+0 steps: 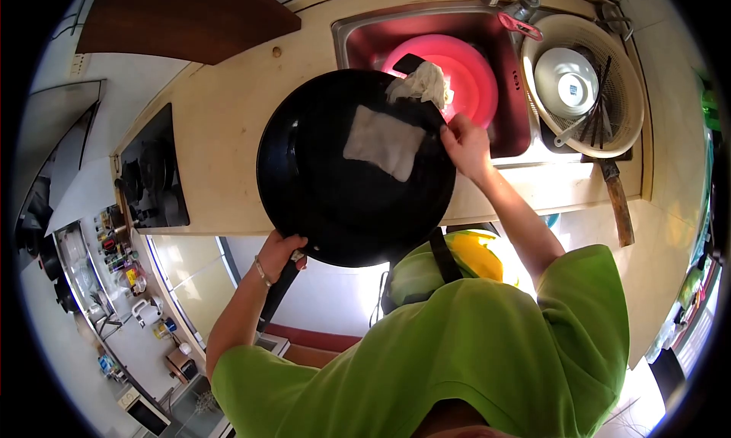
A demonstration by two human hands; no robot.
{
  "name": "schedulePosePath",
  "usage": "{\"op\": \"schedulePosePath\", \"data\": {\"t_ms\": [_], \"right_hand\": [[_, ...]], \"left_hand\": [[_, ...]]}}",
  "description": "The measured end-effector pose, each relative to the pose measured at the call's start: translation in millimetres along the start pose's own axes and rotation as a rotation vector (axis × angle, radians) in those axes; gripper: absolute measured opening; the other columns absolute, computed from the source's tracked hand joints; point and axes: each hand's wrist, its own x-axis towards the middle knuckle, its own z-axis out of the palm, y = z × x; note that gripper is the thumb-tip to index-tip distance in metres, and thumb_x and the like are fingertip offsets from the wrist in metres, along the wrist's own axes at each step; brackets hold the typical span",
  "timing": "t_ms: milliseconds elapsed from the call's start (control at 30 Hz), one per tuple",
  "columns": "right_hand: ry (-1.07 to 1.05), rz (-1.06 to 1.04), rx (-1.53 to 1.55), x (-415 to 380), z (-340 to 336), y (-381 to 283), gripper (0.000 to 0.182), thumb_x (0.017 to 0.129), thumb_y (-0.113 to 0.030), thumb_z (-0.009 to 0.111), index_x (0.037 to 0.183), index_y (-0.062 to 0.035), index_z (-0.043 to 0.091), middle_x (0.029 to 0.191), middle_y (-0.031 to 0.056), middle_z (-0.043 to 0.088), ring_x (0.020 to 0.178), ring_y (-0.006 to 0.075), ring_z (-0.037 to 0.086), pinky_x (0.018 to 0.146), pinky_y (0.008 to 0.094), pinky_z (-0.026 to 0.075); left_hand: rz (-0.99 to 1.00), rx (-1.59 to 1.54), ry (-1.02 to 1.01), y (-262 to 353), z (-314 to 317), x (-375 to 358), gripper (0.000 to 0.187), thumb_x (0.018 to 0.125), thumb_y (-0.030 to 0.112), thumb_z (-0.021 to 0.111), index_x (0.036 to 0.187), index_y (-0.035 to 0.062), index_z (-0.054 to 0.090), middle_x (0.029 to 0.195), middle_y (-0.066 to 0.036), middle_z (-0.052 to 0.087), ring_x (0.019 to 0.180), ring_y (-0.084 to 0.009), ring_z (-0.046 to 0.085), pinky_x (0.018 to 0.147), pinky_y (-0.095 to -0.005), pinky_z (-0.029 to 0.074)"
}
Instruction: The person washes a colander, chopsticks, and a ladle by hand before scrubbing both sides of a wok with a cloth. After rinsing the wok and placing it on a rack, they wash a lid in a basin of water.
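A large black wok [335,179] is tilted over the counter's front edge and overlaps the sink in this view. My left hand [280,255] is closed on it where the long black handle [279,292] joins the rim. On the opposite side, my right hand [464,142] pinches the wok's rim with thumb and fingers. Just beyond those fingers, a crumpled whitish cloth [421,84] lies over the rim by the small far handle [409,62]. A pale, roughly square patch [384,142] shows on the wok's dark inside.
Behind the wok, a pink basin [480,80] sits in the steel sink [519,126] under a faucet [521,10]. To its right, a cream colander [636,95] holds a white bowl [565,81] and chopsticks. A wooden-handled tool [618,202] juts past the counter edge. A cooktop [156,171] is at left.
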Motion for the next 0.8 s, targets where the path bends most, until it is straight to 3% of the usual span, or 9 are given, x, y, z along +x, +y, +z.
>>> {"op": "schedulePosePath", "data": {"t_ms": [33, 133, 233, 267, 333, 467, 567, 733, 800], "right_hand": [[0.139, -0.073, 0.020, 6.9, -0.5, -2.4, 0.018, 0.073, -0.017, 0.058, 0.078, -0.0012, 0.050, 0.073, 0.0128, 0.053, 0.057, 0.0230, 0.054, 0.053, 0.0333, 0.042], [0.224, -0.245, 0.000, 43.0, -4.9, -13.6, 0.019, 0.073, -0.017, 0.060, 0.088, -0.0068, 0.054, 0.082, 0.0100, 0.046, 0.063, 0.0204, 0.053, 0.060, 0.0310, 0.044], [0.014, -0.218, -0.048, 69.9, -4.1, -4.5, 0.020, 0.073, -0.015, 0.060, 0.091, -0.0094, 0.055, 0.084, 0.0102, 0.047, 0.068, 0.0208, 0.053, 0.064, 0.0312, 0.043], [0.002, -0.158, 0.056, 74.2, -6.5, -6.8, 0.017, 0.072, -0.017, 0.060, 0.085, -0.0082, 0.058, 0.088, 0.0114, 0.051, 0.072, 0.0286, 0.055, 0.067, 0.0366, 0.045], [0.068, -0.333, -0.077, 90.9, -4.5, 8.5, 0.014, 0.071, -0.016, 0.060, 0.079, -0.0043, 0.057, 0.080, 0.0129, 0.054, 0.071, 0.0274, 0.055, 0.065, 0.0355, 0.045], [0.227, -0.121, 0.158, 112.2, -22.7, 26.6, 0.017, 0.072, -0.017, 0.060, 0.076, -0.0016, 0.054, 0.075, 0.0143, 0.054, 0.068, 0.0271, 0.054, 0.062, 0.0335, 0.043], [0.214, -0.181, -0.103, 120.5, -21.7, 51.1, 0.014, 0.075, -0.015, 0.059, 0.080, -0.0027, 0.055, 0.074, 0.0110, 0.053, 0.065, 0.0202, 0.053, 0.061, 0.0288, 0.043], [-0.012, -0.054, 0.009, 119.3, 4.2, 89.7, 0.010, 0.069, -0.001, 0.056, 0.078, -0.0019, 0.052, 0.078, 0.0143, 0.051, 0.072, 0.0315, 0.053, 0.063, 0.0369, 0.043], [0.037, -0.121, -0.113, 113.7, 9.2, 87.1, 0.009, 0.069, -0.003, 0.057, 0.076, -0.0025, 0.051, 0.078, 0.0138, 0.052, 0.073, 0.0307, 0.054, 0.063, 0.0367, 0.043]], "left_hand": [[0.012, 0.049, 0.005, 1.5, 0.1, 0.3, 0.013, 0.069, 0.003, 0.051, 0.080, -0.0018, 0.047, 0.059, -0.010, 0.052, 0.037, -0.0173, 0.048, 0.039, -0.0284, 0.043], [0.010, 0.092, 0.013, 6.1, 2.3, -1.7, 0.012, 0.070, 0.003, 0.051, 0.080, -0.0019, 0.048, 0.059, -0.010, 0.052, 0.037, -0.0173, 0.048, 0.040, -0.0282, 0.043], [-0.020, 0.086, 0.008, 12.1, 4.2, -2.6, 0.012, 0.070, 0.003, 0.051, 0.080, -0.0019, 0.048, 0.058, -0.010, 0.052, 0.037, -0.0173, 0.048, 0.040, -0.0282, 0.043], [-0.037, 0.087, 0.000, 13.6, 4.0, -2.2, 0.011, 0.070, 0.003, 0.051, 0.080, -0.0019, 0.048, 0.058, -0.010, 0.052, 0.037, -0.0173, 0.048, 0.041, -0.0283, 0.043], [-0.034, 0.089, -0.005, 13.7, 3.1, -1.1, 0.011, 0.071, 0.004, 0.051, 0.079, -0.0018, 0.048, 0.059, -0.010, 0.052, 0.038, -0.0173, 0.048, 0.041, -0.0283, 0.043], [-0.032, 0.126, -0.017, 15.8, 2.3, -0.8, 0.009, 0.071, 0.004, 0.051, 0.078, -0.0013, 0.049, 0.059, -0.010, 0.053, 0.038, -0.0172, 0.048, 0.042, -0.0281, 0.044], [-0.072, 0.148, 0.007, 21.7, 5.2, -1.5, 0.008, 0.072, 0.004, 0.050, 0.078, -0.0011, 0.049, 0.059, -0.010, 0.053, 0.039, -0.0171, 0.049, 0.043, -0.0280, 0.044], [-0.098, 0.122, 0.001, 24.9, 6.3, -2.5, 0.011, 0.073, 0.003, 0.050, 0.081, -0.0035, 0.048, 0.062, -0.012, 0.053, 0.039, -0.0164, 0.048, 0.044, -0.0281, 0.043], [-0.105, 0.128, 0.005, 25.9, 6.3, -3.0, 0.011, 0.073, 0.003, 0.050, 0.081, -0.0034, 0.049, 0.063, -0.012, 0.053, 0.039, -0.0163, 0.048, 0.044, -0.0280, 0.043]]}}
